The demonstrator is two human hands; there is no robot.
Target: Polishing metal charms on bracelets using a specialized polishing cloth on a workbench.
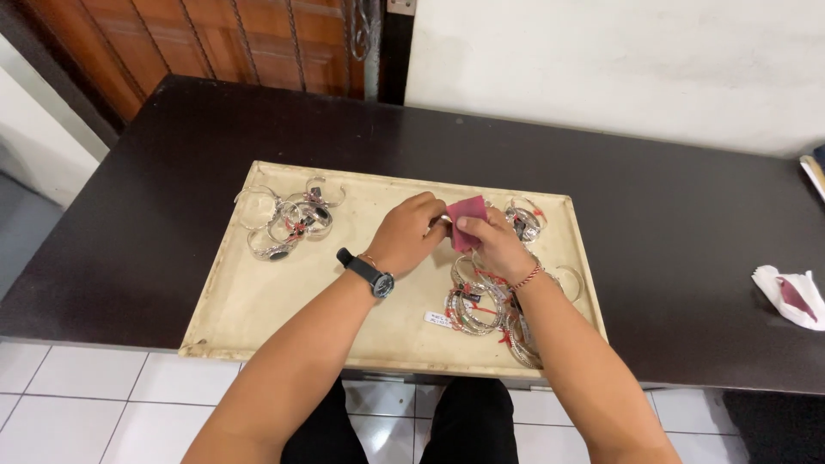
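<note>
My left hand (408,230) and my right hand (491,242) meet over the middle of a cream tray (249,301). Between the right hand's fingers is a small dark pink cloth (467,220), folded. The left hand's fingers are closed on a thin silver bangle (443,221) right beside the cloth; most of it is hidden. A black wristwatch sits on my left wrist and a red and white cord bracelet on my right. One heap of silver bangles (288,219) lies at the tray's far left, another heap (481,305) under my right forearm.
The tray rests on a dark table (687,249) whose near edge runs just behind my lap. A crumpled white tissue with a pink scrap (791,296) lies at the right. A white wall and wooden door stand behind; white floor tiles below.
</note>
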